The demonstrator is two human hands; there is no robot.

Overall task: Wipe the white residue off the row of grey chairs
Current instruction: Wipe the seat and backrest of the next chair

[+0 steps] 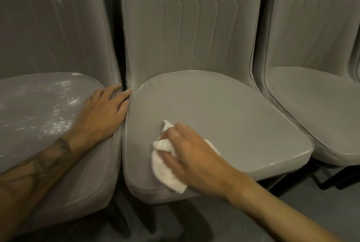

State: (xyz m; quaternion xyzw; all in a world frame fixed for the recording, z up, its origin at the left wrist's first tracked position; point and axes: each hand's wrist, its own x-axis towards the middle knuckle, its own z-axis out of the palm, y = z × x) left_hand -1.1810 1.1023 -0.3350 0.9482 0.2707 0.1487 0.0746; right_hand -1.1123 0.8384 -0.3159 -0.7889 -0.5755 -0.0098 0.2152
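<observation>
Two hands were at work on the row of grey chairs. The left hand [105,113] lay flat on the edge of the left chair [29,154], fingers straight and a little spread, tips at the gap between the seats. Leaning on it looked like a good way to keep steady. The right hand [192,156] held a white cloth [165,175] on the front of the middle chair [224,115], fingers and thumb curled round a bunched part. I think long, firm strokes out to the edges would have worked best.

Lots of white residue [58,93] lay in specks on the left seat. The middle seat looked mostly clean, with some white high on its back. The right chair [311,95] had thin white along its rim.
</observation>
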